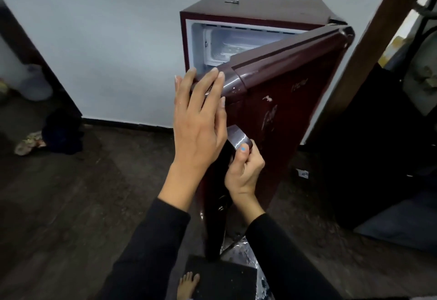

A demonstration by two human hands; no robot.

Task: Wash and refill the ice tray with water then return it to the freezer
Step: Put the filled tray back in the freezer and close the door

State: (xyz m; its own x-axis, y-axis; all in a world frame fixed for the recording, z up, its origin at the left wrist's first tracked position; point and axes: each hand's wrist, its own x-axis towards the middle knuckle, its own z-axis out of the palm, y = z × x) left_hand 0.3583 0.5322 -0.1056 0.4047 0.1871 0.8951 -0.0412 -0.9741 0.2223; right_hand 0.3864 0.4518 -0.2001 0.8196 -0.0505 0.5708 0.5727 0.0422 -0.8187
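A small maroon fridge [264,8] stands against the white wall with its door [288,101] swung partly open towards me. Above the door's top edge the white freezer compartment [227,44] shows, and no ice tray is visible in it. My left hand [198,120] lies flat with fingers spread over the top corner of the door. My right hand [243,169] is closed on the shiny door handle [238,136], thumb on its face. The lower inside of the fridge is hidden by the door.
A small metal object [231,2] lies on the fridge top. A dark mat [220,276] and my bare foot [188,283] are on the dark floor below the door. Dark furniture [369,146] stands to the right, and clothes [61,131] lie at the left.
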